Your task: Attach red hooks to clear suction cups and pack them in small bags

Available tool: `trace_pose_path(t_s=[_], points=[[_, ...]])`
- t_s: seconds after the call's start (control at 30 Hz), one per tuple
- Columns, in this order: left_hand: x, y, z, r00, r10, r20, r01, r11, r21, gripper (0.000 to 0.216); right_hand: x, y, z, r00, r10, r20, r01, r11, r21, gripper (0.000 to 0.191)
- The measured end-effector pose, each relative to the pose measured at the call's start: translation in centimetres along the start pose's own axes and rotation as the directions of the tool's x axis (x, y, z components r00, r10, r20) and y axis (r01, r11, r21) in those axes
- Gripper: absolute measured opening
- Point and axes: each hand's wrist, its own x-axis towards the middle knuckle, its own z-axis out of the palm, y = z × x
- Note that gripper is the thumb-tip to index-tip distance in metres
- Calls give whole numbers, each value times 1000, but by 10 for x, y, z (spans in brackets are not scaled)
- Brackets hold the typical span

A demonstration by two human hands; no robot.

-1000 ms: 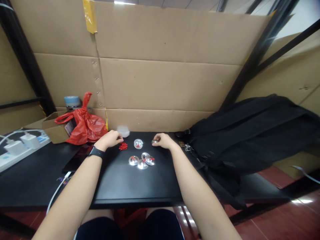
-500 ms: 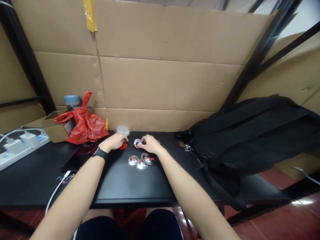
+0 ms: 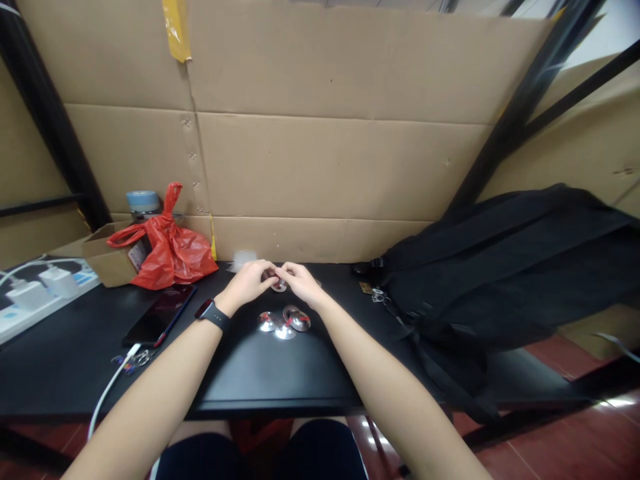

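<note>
My left hand (image 3: 247, 285) has swung in to meet my right hand (image 3: 300, 281) at mid-frame. Both now pinch the small silver disc (image 3: 279, 287), just above the black table (image 3: 250, 373). Three more discs (image 3: 283, 323) lie just below it, and the red bag (image 3: 173, 250) sits further left.
</note>
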Motion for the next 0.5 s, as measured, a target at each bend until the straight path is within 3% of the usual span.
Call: trace_pose_path(t_s=[0.1,0.27,0.37,0.43,0.5], points=[[2,4,-3,999,-11,-48,11,1000,7,14,-3,-6,5,998,0,59,-13,974,227,42],[3,-4,-19,999,-25,-40,23,999,-41,18,-3,-11,-3,999,-47,-26,51,975,216,42],[-2,-27,-32,994,-110,11,111,992,-64,24,0,-4,-24,988,-80,-132,74,996,-49,39],[-8,-47,-38,981,-177,75,181,981,-62,26,1,4,-44,981,-109,-158,45,930,-364,33],[-14,-67,-39,968,-231,102,241,966,-97,26,0,13,-63,986,-73,-149,-20,839,-544,26]])
